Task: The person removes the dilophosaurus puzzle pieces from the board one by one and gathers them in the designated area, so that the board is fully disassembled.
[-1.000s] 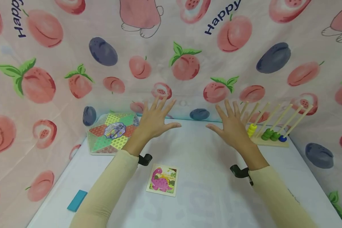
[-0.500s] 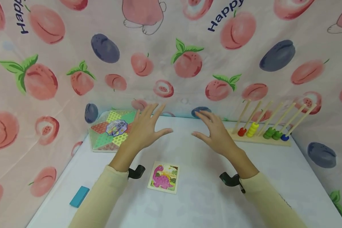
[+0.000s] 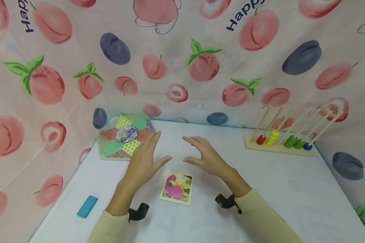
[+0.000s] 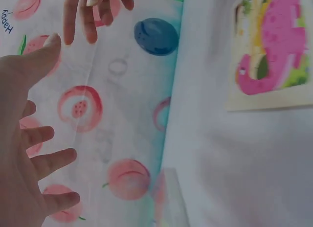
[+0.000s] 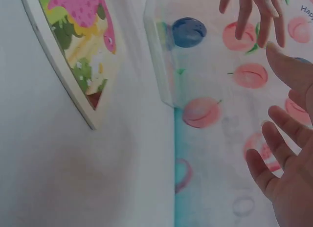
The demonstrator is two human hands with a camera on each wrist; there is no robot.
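Both hands hover above the white table, facing each other and holding nothing. My left hand [image 3: 144, 163] has its fingers extended and thumb apart; in the head view it overlaps the near right corner of a hexagonal patterned box [image 3: 109, 146]. Across a gap, my right hand [image 3: 209, 158] points its slightly bent fingers leftward. Between and below the hands lies a square dinosaur puzzle [image 3: 177, 187], a pink dinosaur in a pale frame. The same puzzle [image 4: 274, 46] shows at the upper right in the left wrist view, and the puzzle [image 5: 80, 41] is at the upper left in the right wrist view.
A wooden abacus [image 3: 280, 148] with slanted pegs and red, yellow, green and blue beads stands at the back right. A small blue block [image 3: 87, 206] lies at the front left. A fruit-print cloth [image 3: 176, 60] rises behind the table [image 3: 280, 189].
Both hands have come down and back toward the body, and the right has swung left, closing the gap between them. Their spread fingers have drawn together. The abacus is uncovered.
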